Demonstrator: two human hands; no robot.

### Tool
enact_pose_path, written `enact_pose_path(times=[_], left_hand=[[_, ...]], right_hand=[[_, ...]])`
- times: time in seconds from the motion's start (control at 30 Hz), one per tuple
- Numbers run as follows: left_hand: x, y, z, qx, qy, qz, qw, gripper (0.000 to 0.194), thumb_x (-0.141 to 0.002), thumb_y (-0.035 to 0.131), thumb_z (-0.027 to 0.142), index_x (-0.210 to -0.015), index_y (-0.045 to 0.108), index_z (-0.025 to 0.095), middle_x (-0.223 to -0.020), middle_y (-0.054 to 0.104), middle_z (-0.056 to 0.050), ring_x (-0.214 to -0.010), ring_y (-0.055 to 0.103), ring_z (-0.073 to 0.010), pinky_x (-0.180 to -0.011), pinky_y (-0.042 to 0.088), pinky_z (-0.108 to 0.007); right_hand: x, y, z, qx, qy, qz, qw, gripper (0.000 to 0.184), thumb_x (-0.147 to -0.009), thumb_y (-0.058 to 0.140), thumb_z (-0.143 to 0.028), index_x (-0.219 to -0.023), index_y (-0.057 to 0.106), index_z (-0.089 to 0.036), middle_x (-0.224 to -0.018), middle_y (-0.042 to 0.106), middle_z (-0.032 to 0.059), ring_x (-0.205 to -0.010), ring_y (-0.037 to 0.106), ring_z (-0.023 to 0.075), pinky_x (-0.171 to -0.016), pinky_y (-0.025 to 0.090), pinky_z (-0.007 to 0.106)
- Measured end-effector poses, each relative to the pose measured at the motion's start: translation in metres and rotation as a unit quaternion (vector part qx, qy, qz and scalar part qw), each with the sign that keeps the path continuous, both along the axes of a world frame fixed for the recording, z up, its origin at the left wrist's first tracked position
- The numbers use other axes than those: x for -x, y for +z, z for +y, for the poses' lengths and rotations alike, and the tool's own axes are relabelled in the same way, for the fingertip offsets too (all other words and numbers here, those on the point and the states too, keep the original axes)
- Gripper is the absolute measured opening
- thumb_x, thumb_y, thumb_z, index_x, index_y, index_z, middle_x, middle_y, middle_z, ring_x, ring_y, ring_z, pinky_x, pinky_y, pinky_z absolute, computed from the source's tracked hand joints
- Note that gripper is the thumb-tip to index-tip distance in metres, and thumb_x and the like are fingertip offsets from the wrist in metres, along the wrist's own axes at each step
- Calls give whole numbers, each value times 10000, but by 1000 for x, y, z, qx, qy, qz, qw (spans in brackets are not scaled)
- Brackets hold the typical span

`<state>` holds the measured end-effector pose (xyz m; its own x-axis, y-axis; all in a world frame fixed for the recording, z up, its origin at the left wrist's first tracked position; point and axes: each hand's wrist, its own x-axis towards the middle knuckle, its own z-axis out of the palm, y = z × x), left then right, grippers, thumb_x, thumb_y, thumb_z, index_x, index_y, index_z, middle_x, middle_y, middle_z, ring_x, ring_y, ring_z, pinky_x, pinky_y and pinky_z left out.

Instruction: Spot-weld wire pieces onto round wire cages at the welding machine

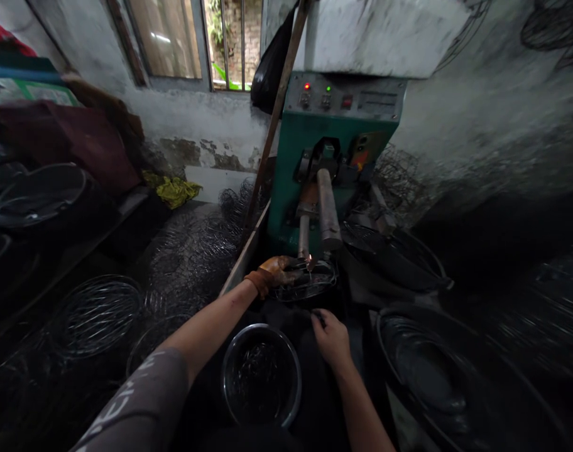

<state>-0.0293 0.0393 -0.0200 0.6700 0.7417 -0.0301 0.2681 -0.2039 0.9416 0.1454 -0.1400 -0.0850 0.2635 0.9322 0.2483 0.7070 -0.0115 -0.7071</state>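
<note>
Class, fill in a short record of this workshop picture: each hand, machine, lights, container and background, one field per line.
Left hand: gloved, fingers at a wire piece
Right hand: bare, fingers curled; whether it holds anything is unclear
Machine: green, ahead of the hands, with two protruding rods
Spark: small glow near the lower rod's tip
Lights: one red, one green, both lit
Container: round, shiny-rimmed bowl below the hands, wire pieces inside
Background: barred window, wire heap at left
</note>
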Motion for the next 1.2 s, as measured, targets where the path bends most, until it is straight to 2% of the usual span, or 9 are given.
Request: enact_pose_path(times=[0.13,0.23,0.37,0.53,0.73,0.83,0.93,1.03,1.2], left_hand=[[-1,-12,5,-8,3,-10,1000,340,-811,758,253,-1110,762,89,-1056,786,-109,-927,712,-207,-781,557,-240],[1,-16,8,-47,-18,-19,999,359,-844,735,283,-1139,750,79,-1065,786,-120,-957,714,-219,-838,570,-273],[6,-8,10,-167,-25,23,985,351,-863,710,336,-1142,759,129,-1143,781,-115,-1041,704,-239,-945,557,-302],[21,1,14,-206,-70,12,976,354,-894,667,394,-1098,754,119,-1072,777,-117,-977,720,-231,-908,560,-297],[59,-1,18,-134,-105,-16,985,351,-877,709,363,-1137,736,129,-1068,775,-100,-960,714,-232,-863,566,-309],[69,5,23,-111,-135,-17,984,380,-851,731,339,-1179,736,146,-1087,780,-95,-972,718,-231,-864,569,-308],[67,13,31,-154,-135,2,979,351,-824,741,317,-1139,763,163,-1071,789,-87,-974,723,-230,-870,561,-298],[61,15,38,-200,-96,9,975,300,-838,702,308,-1097,783,178,-1050,794,-78,-960,729,-222,-863,557,-289],[48,14,40,-294,-35,51,954,298,-852,668,299,-1103,801,212,-1081,797,-84,-998,737,-247,-913,554,-317]], right_hand=[[-3,1,-6,-1,2,29,1000,340,-908,482,-433,-930,754,-230,-970,800,134,-925,765,300,-861,619,438],[-26,11,4,-16,-21,53,998,360,-904,507,-491,-940,755,-232,-960,805,130,-923,763,309,-852,618,440],[-71,40,50,-69,-82,45,993,368,-898,516,-500,-951,755,-225,-990,807,134,-981,744,307,-930,584,450],[-97,60,100,10,-35,55,998,289,-774,575,-311,-946,778,-198,-1019,810,114,-1042,730,287,-1000,550,433],[-93,53,98,88,52,120,987,443,-803,581,-358,-1163,774,-186,-1027,794,76,-957,725,255,-961,566,421],[-85,59,93,108,115,156,975,426,-808,622,-432,-1112,782,-180,-1050,786,88,-1002,705,266,-956,556,412],[-72,67,87,155,173,181,956,425,-812,651,-535,-1004,784,-181,-996,783,81,-942,695,265,-886,566,402],[-58,68,81,166,204,183,947,445,-805,676,-585,-953,771,-177,-944,774,75,-876,679,256,-826,567,391],[-40,53,79,144,172,205,953,444,-774,671,-591,-880,744,-166,-897,756,87,-854,674,260,-820,561,406]])
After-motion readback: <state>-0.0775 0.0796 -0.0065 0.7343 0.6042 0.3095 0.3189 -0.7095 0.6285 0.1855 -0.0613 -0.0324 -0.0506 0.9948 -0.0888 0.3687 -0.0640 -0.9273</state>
